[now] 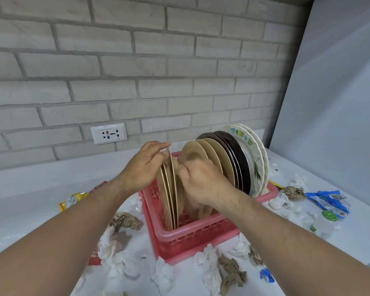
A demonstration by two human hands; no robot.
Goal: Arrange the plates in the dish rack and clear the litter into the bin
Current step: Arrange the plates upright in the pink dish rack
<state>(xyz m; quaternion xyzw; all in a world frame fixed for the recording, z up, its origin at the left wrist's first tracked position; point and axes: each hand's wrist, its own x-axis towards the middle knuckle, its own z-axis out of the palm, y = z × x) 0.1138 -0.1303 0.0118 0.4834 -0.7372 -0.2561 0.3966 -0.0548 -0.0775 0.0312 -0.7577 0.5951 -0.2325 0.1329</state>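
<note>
Hands (pixel 144 167) (pixel 201 185) on upright plates (pixel 168 201) (faces sideways)

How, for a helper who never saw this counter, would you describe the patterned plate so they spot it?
Find the pink dish rack on the white counter under the brick wall. At its right end, beyond the dark plates, stands the patterned plate: white, with green and blue squares and a leaf sprig, unlike its plain neighbours.

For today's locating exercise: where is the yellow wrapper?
Head view: the yellow wrapper lies on the counter's left side, left of the pink dish rack, beyond a crumpled brown paper.
</note>
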